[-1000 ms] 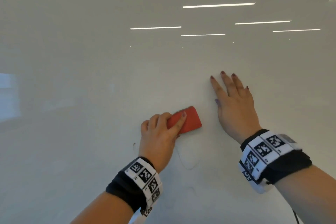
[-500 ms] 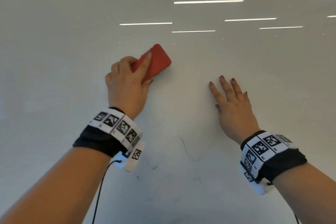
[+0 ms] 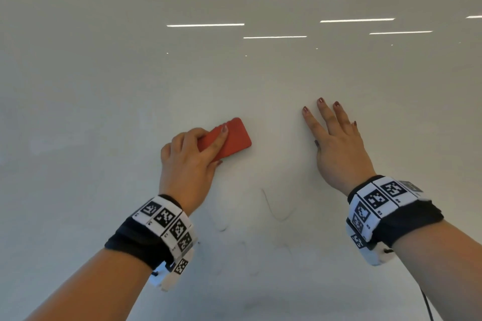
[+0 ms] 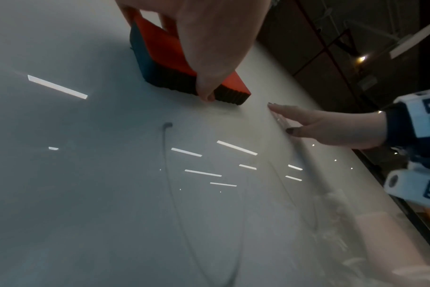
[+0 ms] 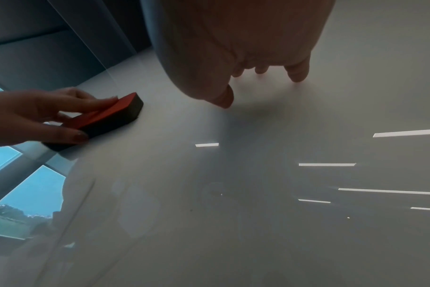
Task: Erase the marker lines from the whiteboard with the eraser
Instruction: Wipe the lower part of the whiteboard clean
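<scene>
Red-backed and probably light and stiff, the eraser [image 3: 226, 140] is lying felt-down on the whiteboard [image 3: 104, 112], the left hand [image 3: 188, 164] pinching its long edges while the right hand [image 3: 336, 146] is resting flat alongside.

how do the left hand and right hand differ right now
The left hand grips the red eraser, fingers curled over its top and thumb on its side; the right hand holds nothing. The left hand's fingers are bent, the right hand's straight and spread. The left hand meets the whiteboard through the eraser; the right hand rests on it directly. Both wear marker-patterned wristbands.
</scene>
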